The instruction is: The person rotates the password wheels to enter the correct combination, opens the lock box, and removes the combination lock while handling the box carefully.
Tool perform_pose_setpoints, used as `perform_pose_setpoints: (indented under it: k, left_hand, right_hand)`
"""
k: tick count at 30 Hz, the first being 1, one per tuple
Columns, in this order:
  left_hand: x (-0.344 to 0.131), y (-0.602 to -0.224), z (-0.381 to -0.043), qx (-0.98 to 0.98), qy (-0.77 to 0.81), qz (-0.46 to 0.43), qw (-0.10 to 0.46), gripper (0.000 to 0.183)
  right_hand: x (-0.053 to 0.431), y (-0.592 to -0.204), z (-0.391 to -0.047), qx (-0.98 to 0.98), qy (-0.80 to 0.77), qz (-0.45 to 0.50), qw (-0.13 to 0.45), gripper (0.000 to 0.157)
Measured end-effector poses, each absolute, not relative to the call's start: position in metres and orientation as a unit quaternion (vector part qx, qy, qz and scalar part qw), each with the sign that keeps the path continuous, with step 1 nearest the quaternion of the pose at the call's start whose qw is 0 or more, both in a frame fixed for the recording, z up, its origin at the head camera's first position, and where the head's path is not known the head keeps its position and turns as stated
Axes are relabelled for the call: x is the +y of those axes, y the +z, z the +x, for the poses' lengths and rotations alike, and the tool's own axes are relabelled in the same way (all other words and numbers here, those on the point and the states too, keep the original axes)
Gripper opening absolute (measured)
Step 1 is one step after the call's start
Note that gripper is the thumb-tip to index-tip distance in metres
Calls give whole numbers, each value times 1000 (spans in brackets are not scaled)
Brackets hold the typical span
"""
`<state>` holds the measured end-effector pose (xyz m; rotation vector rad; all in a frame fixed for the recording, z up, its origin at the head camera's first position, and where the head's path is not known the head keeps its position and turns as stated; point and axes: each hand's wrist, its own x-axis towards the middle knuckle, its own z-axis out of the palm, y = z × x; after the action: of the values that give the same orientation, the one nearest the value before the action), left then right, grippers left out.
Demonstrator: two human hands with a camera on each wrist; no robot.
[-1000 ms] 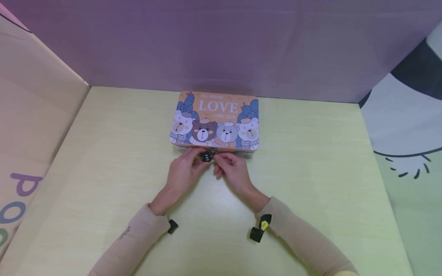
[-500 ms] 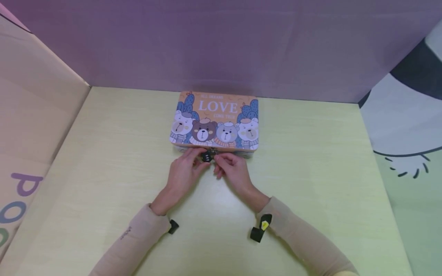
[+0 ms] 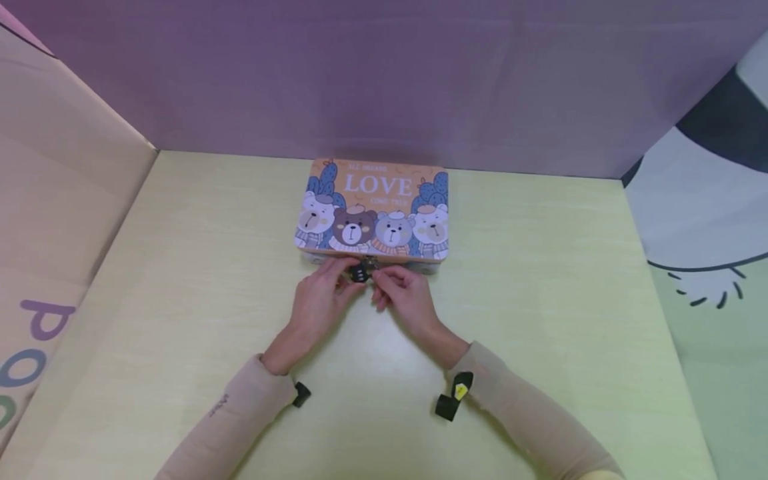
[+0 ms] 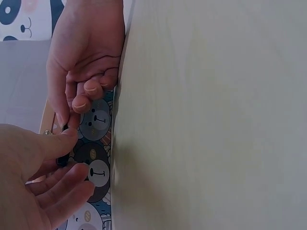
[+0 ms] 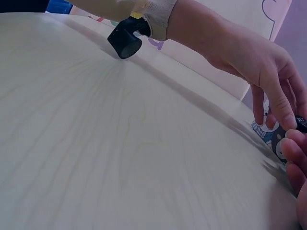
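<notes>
A black combination padlock [image 3: 359, 272] with a row of white-marked dials sits at the front latch [image 3: 370, 261] of a lidded tin box. My left hand [image 3: 318, 297] pinches the padlock body between thumb and fingers from the left. From the right, my right hand [image 3: 411, 300] pinches the padlock's shackle end with thumb and forefinger, its other fingers curled below. The tin box [image 3: 378, 187] has its lid down, printed with cartoon bears and "LOVE" on orange. In the left wrist view, the padlock [image 4: 63, 159] shows only as a dark piece, mostly hidden by fingers.
The box stands on a pale wooden table [image 3: 540, 300], near its back edge. A purple cloth panel [image 3: 384, 80] rises right behind it, with printed panels at the left [image 3: 66, 200] and right [image 3: 690, 200]. A black wrist camera [image 3: 449, 400] hangs by the right sleeve.
</notes>
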<state>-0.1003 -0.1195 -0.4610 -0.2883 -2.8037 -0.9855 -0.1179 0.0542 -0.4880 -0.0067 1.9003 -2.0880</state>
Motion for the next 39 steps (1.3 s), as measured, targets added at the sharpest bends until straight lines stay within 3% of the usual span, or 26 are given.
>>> perform_pose_setpoints:
  k: [24,34,39]
  left_hand:
    - [-126,-461,-91,-942,-314,-87,76,40]
    - [-131,-462,-88,-940,-321,-84,79,42]
    - [-132,-462,-87,-942,-317,-82,77,42]
  right_hand:
    - [54,-491,-117,692,-700,-43,170,22]
    - [51,-465,-112,708,-679,-59,185,20]
    - [50,-485,-114,711,-680,-71,164,16]
